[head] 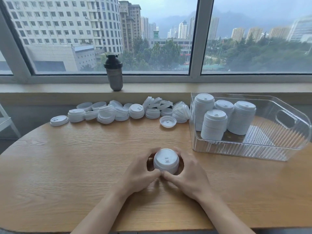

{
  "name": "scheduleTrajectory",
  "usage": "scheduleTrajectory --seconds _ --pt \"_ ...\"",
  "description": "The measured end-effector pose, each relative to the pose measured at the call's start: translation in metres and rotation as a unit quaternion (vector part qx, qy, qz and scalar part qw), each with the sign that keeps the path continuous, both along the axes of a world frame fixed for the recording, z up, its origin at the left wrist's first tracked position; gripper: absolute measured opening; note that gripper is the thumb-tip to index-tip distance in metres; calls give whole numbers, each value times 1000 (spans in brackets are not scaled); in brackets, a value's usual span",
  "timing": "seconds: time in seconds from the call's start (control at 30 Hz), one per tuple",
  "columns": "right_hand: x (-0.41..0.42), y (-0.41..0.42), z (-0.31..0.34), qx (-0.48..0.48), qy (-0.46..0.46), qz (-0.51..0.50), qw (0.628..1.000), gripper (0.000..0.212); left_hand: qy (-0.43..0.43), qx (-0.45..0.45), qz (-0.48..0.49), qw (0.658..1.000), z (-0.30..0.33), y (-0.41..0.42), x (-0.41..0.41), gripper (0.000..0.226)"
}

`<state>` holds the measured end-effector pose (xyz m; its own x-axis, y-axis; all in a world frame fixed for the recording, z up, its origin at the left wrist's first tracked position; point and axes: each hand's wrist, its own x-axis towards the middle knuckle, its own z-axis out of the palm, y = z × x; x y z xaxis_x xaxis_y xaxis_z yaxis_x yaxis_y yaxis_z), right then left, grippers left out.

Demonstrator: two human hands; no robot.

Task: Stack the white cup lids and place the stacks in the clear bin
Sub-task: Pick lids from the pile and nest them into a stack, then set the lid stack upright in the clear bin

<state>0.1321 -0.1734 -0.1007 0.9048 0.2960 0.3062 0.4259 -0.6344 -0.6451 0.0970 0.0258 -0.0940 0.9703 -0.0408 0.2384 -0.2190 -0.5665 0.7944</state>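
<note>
Short lid stack stands upright, tops up, gripped by both hands.

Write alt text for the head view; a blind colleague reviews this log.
Both hands, left and right, grip a short stack of white plastic cup lids on a wooden table. Loose lids lie behind; four tall stacks stand in a clear plastic bin.

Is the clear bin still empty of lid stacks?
No, four tall stacks of white lids already stand upright inside the clear bin, at its left end.
</note>
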Motion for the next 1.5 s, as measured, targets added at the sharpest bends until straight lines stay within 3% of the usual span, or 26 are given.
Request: scheduleTrajectory --seconds 0.13,0.23,0.5,0.93,1.13,1.5 --pt "-3 -1 1 0 -13 -1 1000 76 7 -19 -3 1000 0 0 2 60" --pt "-5 -13 6 56 -22 -10 998 68 9 -23 13 1000 -1 1 7 52" --pt "7 -66 55 128 -102 -61 985 84 -24 33 38 998 2 -17 51 41" --pt "129 -117 99 57 -104 -142 983 86 -47 93 63 993 -7 -36 114 39" --pt "147 -119 86 58 -67 -131 987 92 -93 115 111 983 -5 -35 136 47" --pt "149 -126 77 40 -62 -126 989 95 -82 142 134 977 -8 -37 156 52"
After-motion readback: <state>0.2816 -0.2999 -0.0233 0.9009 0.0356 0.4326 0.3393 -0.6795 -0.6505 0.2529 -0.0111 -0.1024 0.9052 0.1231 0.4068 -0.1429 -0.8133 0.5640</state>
